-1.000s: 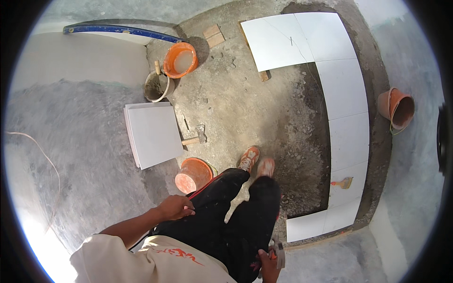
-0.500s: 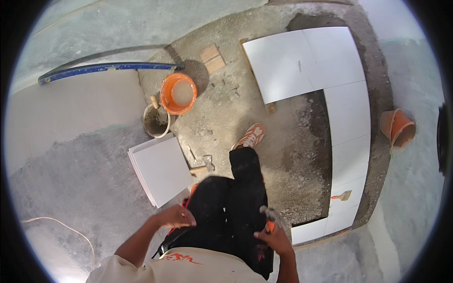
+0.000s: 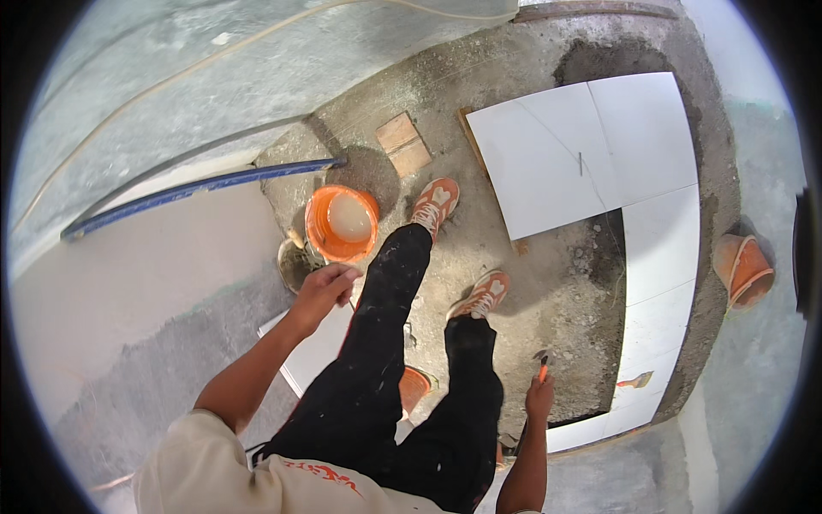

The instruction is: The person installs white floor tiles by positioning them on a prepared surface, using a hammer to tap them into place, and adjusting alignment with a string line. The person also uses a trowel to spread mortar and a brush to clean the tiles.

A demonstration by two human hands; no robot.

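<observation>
Left grip [image 3: 327,294] loosely curled at 8 o'clock; right grip [image 3: 539,399] wrapped round an orange-handled hammer [image 3: 543,369] at 4 o'clock.
Clock read from the view's middle, a blue level [image 3: 204,186] lies at 9 to 10 o'clock and an orange bucket [image 3: 319,208] of pale liquid stands at 10, near the left grip, whose fingertips I cannot tell as touching or apart; 2 wood pieces [image 3: 394,134] lie at 12, the hammer's head points towards 12 from the hand, white tiles [image 3: 661,244] run from 1 to 4 carrying a brush [image 3: 637,379], and a tipped reddish bucket [image 3: 730,255] sits at 3.
</observation>
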